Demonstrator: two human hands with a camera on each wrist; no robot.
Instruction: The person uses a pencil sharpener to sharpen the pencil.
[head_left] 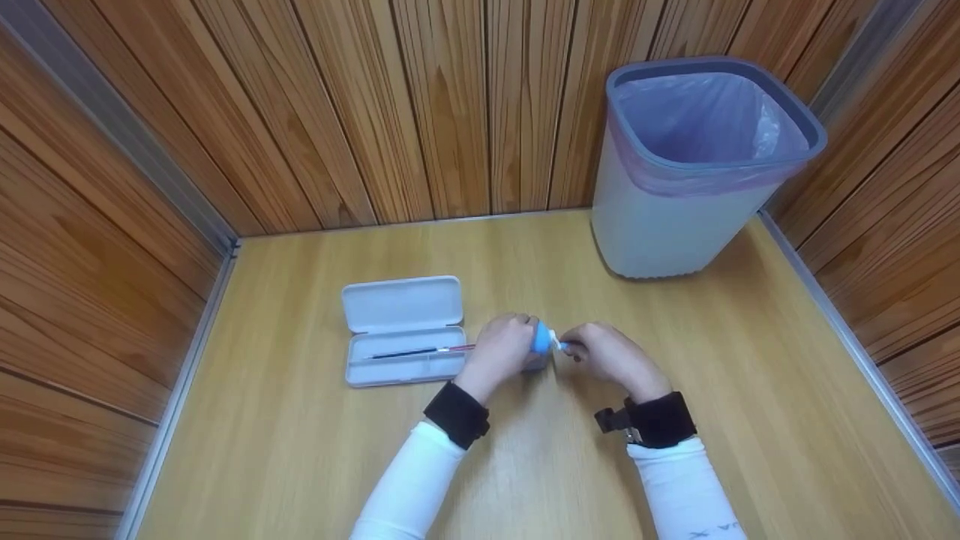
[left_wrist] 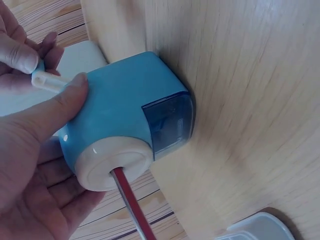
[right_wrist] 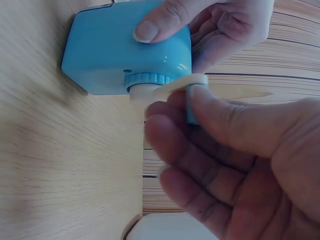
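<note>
A blue pencil sharpener [left_wrist: 120,95] with a cream front plate and a dark clear shavings drawer [left_wrist: 170,125] rests on the table. My left hand [head_left: 501,346] grips its body, thumb on one side and fingers on the other. A red and silver-striped pencil [left_wrist: 132,202] is in the hole of the front plate. On the sharpener's opposite side, my right hand [head_left: 613,356] pinches the blue knob of the cream crank [right_wrist: 182,84] between thumb and fingers. In the head view the left hand covers much of the sharpener.
Left of the hands lies a pale pencil case [head_left: 401,300], lid open. A slim dark stick [head_left: 401,353] shows over its tray; where it ends towards the pencil I cannot tell. A lined wastebasket [head_left: 660,225] stands back right. Wood-panelled walls [head_left: 442,112] border the table.
</note>
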